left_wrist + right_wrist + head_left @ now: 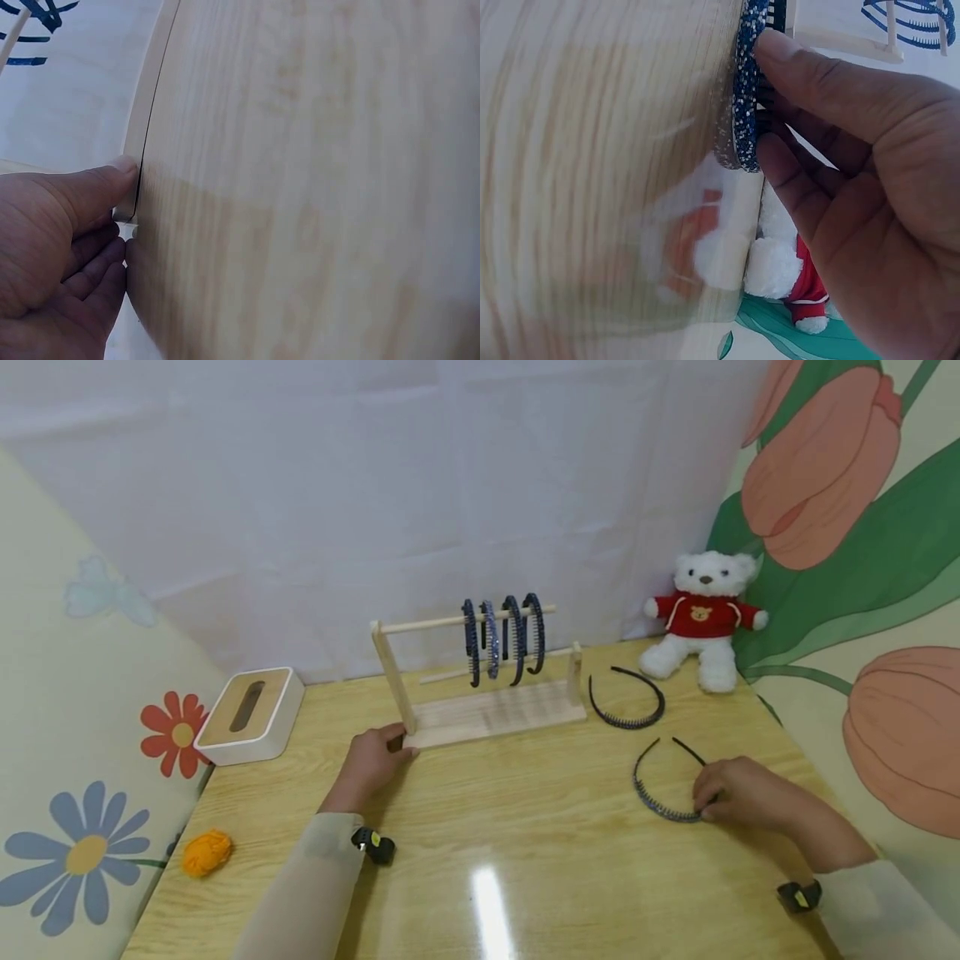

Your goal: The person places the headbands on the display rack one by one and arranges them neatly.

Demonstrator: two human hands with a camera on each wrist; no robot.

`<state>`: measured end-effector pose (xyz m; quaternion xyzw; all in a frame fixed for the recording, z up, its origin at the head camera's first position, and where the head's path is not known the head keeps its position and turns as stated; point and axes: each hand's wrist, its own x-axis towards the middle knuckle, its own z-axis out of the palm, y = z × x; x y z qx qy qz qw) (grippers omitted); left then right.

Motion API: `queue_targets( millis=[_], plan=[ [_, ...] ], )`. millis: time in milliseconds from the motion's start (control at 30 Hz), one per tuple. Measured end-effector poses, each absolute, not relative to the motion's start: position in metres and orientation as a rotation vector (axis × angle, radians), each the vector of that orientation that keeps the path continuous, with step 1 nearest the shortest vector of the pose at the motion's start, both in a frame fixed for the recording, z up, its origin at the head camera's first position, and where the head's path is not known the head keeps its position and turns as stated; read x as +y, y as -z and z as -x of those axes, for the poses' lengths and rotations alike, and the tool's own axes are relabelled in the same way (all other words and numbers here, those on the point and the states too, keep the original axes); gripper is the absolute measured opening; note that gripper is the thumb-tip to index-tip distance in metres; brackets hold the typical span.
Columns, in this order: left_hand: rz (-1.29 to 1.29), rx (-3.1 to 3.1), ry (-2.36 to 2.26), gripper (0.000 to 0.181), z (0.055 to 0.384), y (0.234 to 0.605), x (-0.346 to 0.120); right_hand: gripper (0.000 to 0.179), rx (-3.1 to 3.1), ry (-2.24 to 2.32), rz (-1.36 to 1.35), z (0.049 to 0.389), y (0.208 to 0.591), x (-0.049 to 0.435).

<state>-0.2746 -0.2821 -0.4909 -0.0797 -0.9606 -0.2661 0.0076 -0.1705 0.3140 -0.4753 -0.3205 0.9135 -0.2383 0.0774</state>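
A glittery blue headband (748,90) with comb teeth is at the right side of the table (487,810), its two ends pointing toward the far side; whether it lies on the tabletop or is slightly raised, I cannot tell. The right hand (742,789) grasps it near the curve's right side, pinching the band between thumb and fingers. Just beyond lies a black headband (630,723), also toothed, apart from the held one. To the left of these is a wooden stand (487,717) with a flat base and raised rods; four hanging headbands (516,639) are looped over its upper rod toward the right, three dark and one, second from the left, sparkling silvery blue. The left hand (372,758) grasps the stand at the left end of its base, thumb against the front edge and the other fingers curled around the end. Farther left, a white tissue box (281,727) with a wood-toned top sits near the table's edge, with an orange bundle (207,853) nearer the person. At the far right corner, a white teddy bear (701,618) in a red hoodie sits before a wall painted with tulips (825,468)
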Motion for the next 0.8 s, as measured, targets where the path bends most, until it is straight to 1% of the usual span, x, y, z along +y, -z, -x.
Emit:
queue_targets(
  millis=[300,433,567,800],
  plan=[
    [0.247,-3.019,0.821,0.048,0.274,0.491,-0.282,0.014,2.699,0.793,1.034,0.171,0.481,0.304],
    [0.254,-3.018,0.809,0.049,0.274,0.490,-0.282,0.015,2.714,0.759,1.067,0.171,0.481,0.292],
    [0.267,-3.008,0.817,0.049,0.274,0.490,-0.283,0.012,2.720,0.772,1.084,0.171,0.478,0.277],
    [0.260,-3.006,0.818,0.048,0.274,0.490,-0.282,0.014,2.652,1.129,0.865,0.174,0.466,0.256]
  ],
)
